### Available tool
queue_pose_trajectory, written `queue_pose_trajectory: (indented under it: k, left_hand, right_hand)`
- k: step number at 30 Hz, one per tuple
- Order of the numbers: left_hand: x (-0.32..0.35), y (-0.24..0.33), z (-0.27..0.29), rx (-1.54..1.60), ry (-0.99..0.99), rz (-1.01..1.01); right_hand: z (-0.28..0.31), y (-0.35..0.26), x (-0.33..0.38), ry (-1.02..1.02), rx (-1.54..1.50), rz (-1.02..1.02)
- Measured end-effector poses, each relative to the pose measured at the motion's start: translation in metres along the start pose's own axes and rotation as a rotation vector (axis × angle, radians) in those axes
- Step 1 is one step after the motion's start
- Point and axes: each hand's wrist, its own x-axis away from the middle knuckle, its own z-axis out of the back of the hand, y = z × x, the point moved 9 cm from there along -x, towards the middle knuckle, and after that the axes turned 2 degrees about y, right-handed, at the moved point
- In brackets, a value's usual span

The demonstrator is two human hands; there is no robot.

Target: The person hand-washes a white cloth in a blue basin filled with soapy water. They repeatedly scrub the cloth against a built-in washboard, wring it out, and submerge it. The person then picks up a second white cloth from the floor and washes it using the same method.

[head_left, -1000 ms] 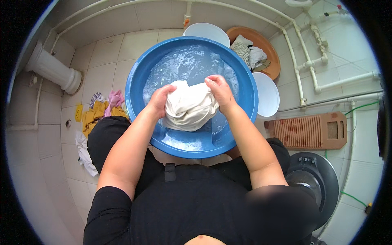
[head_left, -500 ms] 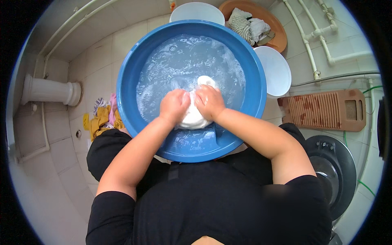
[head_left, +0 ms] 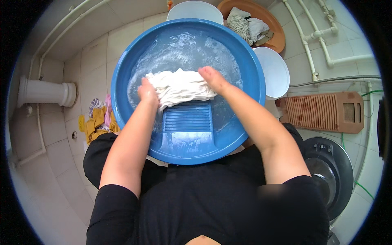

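A wet white cloth (head_left: 183,89), its kind of garment not clear, is spread crosswise in bunched folds over the soapy water. My left hand (head_left: 148,93) grips its left end, and my right hand (head_left: 213,79) grips the right end, with the fingertips partly hidden. Around it is a round blue basin (head_left: 123,134), whose near side has a built-in ridged washboard (head_left: 188,117). The cloth lies just beyond the upper ridges, covering the top edge of that board.
White basins (head_left: 195,10) (head_left: 272,71) stand behind and right of the blue one. An orange-brown basin (head_left: 277,28) holds striped and white clothes. Yellow and pink clothes (head_left: 98,122) lie left. Right are a loose brown washboard (head_left: 322,111), a dark basin (head_left: 345,175) and wall pipes (head_left: 307,51).
My hands have moved apart, from close together to opposite ends of the cloth. The bunched cloth is now spread wide and farther from me, exposing the ridges of the built-in washboard.
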Motion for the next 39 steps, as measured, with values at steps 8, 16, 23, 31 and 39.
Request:
queue_pose_trajectory:
  k: [8, 16, 23, 31, 39]
  left_hand:
    - [0.071, 0.068, -0.032, -1.080, -0.055, -1.084]
    - [0.037, 0.026, -0.032, -0.878, -0.392, -0.427]
    - [0.026, 0.002, -0.039, -0.222, -0.598, -0.146]
    - [0.107, 0.056, -0.061, -0.031, -0.992, -0.102]
    - [0.163, 0.052, -0.037, -1.015, -0.693, -1.032]
  right_hand:
    - [0.054, 0.001, -0.002, 0.445, 0.831, 0.004]
    - [-0.003, 0.071, -0.031, 0.006, 0.456, -0.240]
    - [-0.010, 0.064, -0.035, 0.270, -0.133, -0.076]
    - [-0.030, -0.100, 0.081, -0.452, -1.019, 0.107]
    - [-0.010, -0.083, 0.121, 0.354, 0.308, 0.434]
